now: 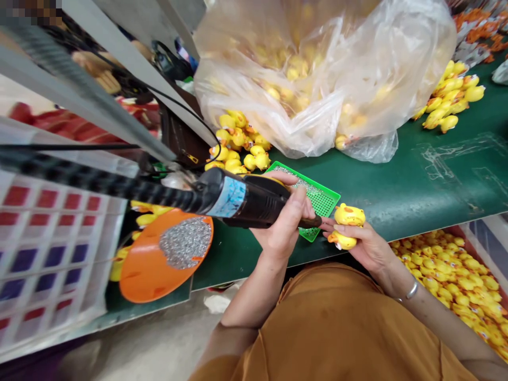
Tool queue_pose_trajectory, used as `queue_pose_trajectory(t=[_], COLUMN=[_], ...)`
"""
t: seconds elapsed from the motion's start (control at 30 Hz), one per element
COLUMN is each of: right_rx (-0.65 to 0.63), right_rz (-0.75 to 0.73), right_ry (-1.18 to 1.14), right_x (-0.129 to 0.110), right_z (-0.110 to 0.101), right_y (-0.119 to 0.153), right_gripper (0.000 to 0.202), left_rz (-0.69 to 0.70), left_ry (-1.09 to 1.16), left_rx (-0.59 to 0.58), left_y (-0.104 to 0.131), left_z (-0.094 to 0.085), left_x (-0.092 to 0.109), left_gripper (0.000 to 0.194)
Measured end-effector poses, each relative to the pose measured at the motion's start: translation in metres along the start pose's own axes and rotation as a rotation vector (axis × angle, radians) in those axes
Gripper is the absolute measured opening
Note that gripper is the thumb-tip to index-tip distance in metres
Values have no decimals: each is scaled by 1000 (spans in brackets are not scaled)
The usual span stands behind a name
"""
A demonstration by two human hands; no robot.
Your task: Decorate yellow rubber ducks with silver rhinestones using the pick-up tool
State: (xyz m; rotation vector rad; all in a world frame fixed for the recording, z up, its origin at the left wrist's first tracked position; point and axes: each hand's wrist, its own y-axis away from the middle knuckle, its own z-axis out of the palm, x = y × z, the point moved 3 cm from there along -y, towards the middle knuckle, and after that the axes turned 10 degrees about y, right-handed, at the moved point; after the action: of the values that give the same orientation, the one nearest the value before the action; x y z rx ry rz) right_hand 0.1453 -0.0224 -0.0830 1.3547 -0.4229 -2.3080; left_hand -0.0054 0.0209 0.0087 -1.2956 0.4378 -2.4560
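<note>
My left hand [288, 219] is wrapped round the body of a black electric screwdriver [257, 198] with a worn blue label and a thick ribbed hose or cable running off to the left. Its tip points right, close to the fingers of my right hand [373, 248]. That hand is closed on a yellow toy duck [349, 216] with orange parts; the tip's exact contact with the toy is hidden. Behind my left hand lies a green perforated tray [325, 203] with small silvery pieces, perhaps screws. More such pieces fill part of an orange dish [138, 275] at left.
A large clear plastic bag [278, 116] of yellow ducks stands at the back of the green table [397, 196]. Loose ducks [234, 140] lie beside it. A box of ducks [448, 270] sits below right. At left are a white crate [59, 222] and metal posts.
</note>
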Motion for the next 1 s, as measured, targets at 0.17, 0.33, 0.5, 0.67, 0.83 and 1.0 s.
queue_pose_trajectory(t=[0.17,0.33,0.5,0.67,0.83,1.0], right_rx=[-14,-13,15,37,49,56], right_rz=[-5,-20,-27,-27,-42,-40], right_ry=[14,8,-11,-12,4,8], right_x=[4,3,1,1,0,1], right_z=[-1,0,0,-1,-2,-3], right_y=[-1,1,5,8,11,13], right_gripper=[37,37,39,41,39,40], left_rz=[6,16,26,22,22,32], left_ry=[18,0,22,-4,-4,-3], left_rx=[-21,-6,19,25,29,22], left_y=[1,1,1,3,5,5], left_z=[0,2,7,11,12,11], left_x=[0,-2,-3,-2,-1,-1], left_gripper=[24,26,25,31,31,31])
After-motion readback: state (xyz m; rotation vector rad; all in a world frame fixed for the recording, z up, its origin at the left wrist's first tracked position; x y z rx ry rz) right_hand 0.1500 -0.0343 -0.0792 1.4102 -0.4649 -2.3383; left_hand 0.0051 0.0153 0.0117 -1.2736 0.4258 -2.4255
